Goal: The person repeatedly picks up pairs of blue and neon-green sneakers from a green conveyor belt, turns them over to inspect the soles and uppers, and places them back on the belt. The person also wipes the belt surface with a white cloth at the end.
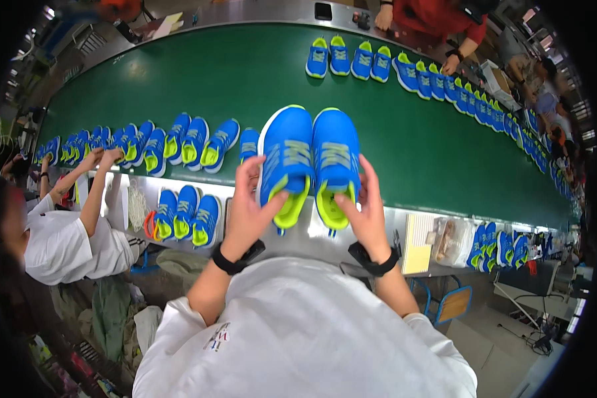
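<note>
Two blue sneakers with lime-green linings are held side by side in front of me, toes pointing away, above the near edge of the green belt (199, 73). My left hand (249, 205) grips the left sneaker (288, 146), thumb at its heel opening and fingers along the outer side. Around the right sneaker (336, 149) my right hand (368, 205) is closed the same way, its thumb inside the collar. A further blue sneaker (249, 142) stands on the belt just left of them, partly hidden.
Rows of matching sneakers (195, 140) line the belt's near left and far right (438, 83). Three more sneakers (186, 215) stand on the metal ledge. A co-worker's hands (106, 158) touch shoes at left; another person (438, 20) works across the belt. A stool (452, 304) stands at right.
</note>
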`<control>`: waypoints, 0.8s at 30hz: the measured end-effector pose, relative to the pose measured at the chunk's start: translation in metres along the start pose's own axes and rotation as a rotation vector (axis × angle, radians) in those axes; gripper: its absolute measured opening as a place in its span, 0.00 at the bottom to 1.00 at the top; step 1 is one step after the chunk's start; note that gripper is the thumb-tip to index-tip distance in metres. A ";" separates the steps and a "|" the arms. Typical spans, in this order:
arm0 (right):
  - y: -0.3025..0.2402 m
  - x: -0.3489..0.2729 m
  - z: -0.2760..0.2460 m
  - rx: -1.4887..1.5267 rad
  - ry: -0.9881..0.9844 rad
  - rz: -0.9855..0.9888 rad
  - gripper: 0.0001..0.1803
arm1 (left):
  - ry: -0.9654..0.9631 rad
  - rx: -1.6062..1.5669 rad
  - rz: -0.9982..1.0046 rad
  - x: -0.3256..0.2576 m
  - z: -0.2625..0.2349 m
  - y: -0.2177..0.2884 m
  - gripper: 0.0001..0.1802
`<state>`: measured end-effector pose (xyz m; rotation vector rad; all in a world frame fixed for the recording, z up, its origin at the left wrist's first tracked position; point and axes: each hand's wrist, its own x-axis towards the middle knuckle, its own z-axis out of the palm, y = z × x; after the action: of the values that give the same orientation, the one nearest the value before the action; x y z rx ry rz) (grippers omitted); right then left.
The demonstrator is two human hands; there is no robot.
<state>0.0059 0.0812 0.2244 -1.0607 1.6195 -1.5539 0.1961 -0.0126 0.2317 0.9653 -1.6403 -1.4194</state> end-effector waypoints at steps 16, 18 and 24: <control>0.008 -0.020 0.027 0.206 0.147 0.144 0.50 | -0.059 0.264 0.240 -0.029 0.013 0.022 0.38; -0.003 -0.019 0.028 0.171 0.158 0.105 0.50 | 0.012 -0.126 0.166 -0.024 0.015 0.013 0.37; -0.027 -0.023 0.033 0.095 0.166 0.091 0.50 | -0.099 -0.575 -0.162 0.006 0.007 0.039 0.25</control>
<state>0.0490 0.0866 0.2466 -0.8151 1.6611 -1.6769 0.1844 -0.0105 0.2698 0.7070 -1.1256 -1.9294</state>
